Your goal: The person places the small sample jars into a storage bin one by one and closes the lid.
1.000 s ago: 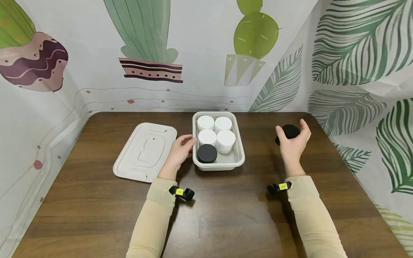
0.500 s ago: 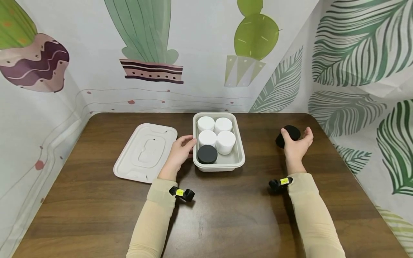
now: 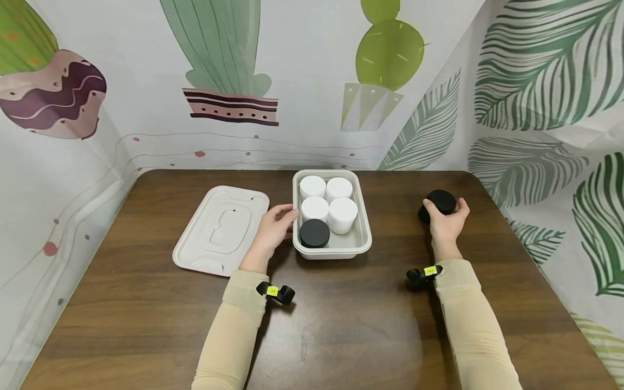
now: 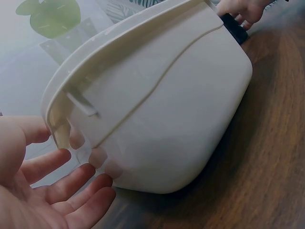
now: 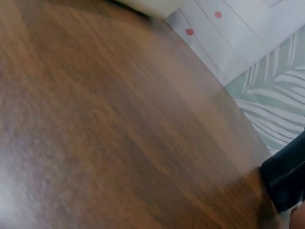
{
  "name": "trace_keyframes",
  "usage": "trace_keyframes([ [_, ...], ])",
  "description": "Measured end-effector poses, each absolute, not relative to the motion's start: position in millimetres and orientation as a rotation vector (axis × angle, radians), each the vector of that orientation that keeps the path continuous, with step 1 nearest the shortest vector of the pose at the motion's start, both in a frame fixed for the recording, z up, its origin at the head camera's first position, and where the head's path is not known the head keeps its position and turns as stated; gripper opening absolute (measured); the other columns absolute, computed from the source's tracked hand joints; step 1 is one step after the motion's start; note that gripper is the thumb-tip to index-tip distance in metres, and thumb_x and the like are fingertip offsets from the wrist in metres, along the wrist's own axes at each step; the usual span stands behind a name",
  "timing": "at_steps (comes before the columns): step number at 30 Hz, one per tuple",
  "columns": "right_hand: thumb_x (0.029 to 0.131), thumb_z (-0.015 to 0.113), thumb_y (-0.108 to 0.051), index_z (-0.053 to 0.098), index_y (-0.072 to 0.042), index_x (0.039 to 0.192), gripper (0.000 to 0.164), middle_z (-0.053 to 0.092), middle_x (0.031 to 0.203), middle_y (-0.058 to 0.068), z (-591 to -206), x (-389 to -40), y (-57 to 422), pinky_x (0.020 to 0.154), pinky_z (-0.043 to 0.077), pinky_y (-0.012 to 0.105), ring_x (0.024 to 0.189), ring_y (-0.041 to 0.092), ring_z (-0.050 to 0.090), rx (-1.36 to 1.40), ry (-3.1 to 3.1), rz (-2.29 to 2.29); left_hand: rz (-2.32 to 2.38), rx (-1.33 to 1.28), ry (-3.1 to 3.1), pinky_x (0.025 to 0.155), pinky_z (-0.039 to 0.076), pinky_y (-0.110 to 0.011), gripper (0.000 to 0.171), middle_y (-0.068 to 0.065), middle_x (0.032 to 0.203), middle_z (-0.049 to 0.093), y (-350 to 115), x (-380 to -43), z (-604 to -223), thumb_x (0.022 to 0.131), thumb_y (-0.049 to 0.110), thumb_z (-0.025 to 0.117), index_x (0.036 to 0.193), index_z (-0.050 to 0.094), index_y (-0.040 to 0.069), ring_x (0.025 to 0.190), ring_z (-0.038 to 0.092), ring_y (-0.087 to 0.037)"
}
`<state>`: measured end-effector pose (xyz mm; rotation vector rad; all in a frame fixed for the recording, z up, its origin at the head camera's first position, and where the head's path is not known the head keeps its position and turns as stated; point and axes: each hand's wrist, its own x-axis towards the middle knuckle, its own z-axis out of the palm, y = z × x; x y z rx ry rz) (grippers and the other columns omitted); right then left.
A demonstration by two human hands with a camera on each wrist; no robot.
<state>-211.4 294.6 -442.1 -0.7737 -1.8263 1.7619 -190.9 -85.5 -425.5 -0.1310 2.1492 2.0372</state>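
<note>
A pale plastic bin (image 3: pixel 361 216) stands at the far middle of the table, with several white round jars (image 3: pixel 343 215) inside. A black round jar (image 3: pixel 314 233) sits in its near left corner. My left hand (image 3: pixel 274 226) touches the bin's left side; in the left wrist view its loosely bent fingers (image 4: pixel 83 183) rest against the outer wall and the thumb is at the rim. At the far right, my right hand (image 3: pixel 447 225) holds another black round jar (image 3: pixel 441 201) between thumb and fingers. Only part of that jar (image 5: pixel 284 179) shows in the right wrist view.
A pale flat lid (image 3: pixel 197 238) lies left of the bin. The brown wooden table (image 3: pixel 341 314) meets a printed cloth (image 3: pixel 312 130) along its back edge. A black wrist camera (image 3: pixel 275 293) is strapped over each sleeve.
My right hand has moved slightly nearer, and its thumb and fingers have closed in on the black jar from a wider spread. The left hand stays at the bin.
</note>
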Motion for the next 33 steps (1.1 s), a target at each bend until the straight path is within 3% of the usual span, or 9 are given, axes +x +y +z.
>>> trace_keyframes([
  [6,0.076,0.077,-0.020,0.031,-0.014,0.140,0.079,0.032,0.147,0.008,-442,-210,295,0.110,0.031,0.024,0.130,0.014,0.035,-0.814,-1.904,1.691,2.037,-0.129,2.151,0.074,0.058,-0.033,0.040,-0.018,0.118,0.060,-85,-190,-425,0.095,0.024,0.056,0.129,0.053,0.004,0.083,0.063,-0.015],
  [13,0.075,0.078,-0.013,0.035,-0.011,0.137,0.076,0.040,0.139,0.010,-436,-204,285,0.106,0.038,0.028,0.126,0.017,0.041,-0.696,-1.876,1.727,2.031,-0.123,2.154,0.074,0.058,-0.033,0.040,-0.019,0.117,0.060,-85,-191,-426,0.095,0.025,0.055,0.129,0.053,0.004,0.082,0.064,-0.015],
  [18,0.076,0.077,-0.010,0.036,-0.011,0.137,0.074,0.044,0.130,0.005,-424,-199,273,0.104,0.041,0.029,0.124,0.019,0.044,-0.595,-1.850,1.804,2.030,-0.123,2.160,0.074,0.058,-0.033,0.040,-0.019,0.117,0.060,-85,-191,-426,0.095,0.025,0.055,0.130,0.053,0.004,0.082,0.063,-0.015],
  [25,0.076,0.077,-0.008,0.040,-0.010,0.136,0.070,0.049,0.119,-0.002,-412,-192,256,0.096,0.043,0.027,0.113,0.014,0.048,-0.501,-1.879,1.798,2.028,-0.128,2.155,0.075,0.057,-0.032,0.041,-0.018,0.117,0.059,-86,-191,-427,0.095,0.025,0.056,0.130,0.052,0.004,0.084,0.063,-0.015],
  [33,0.076,0.076,-0.004,0.045,-0.008,0.133,0.065,0.054,0.113,-0.005,-400,-181,235,0.086,0.044,0.016,0.104,0.009,0.052,-0.370,-1.874,1.836,2.027,-0.127,2.141,0.075,0.057,-0.033,0.042,-0.020,0.119,0.058,-86,-190,-423,0.095,0.024,0.056,0.131,0.052,0.003,0.080,0.061,-0.012],
])
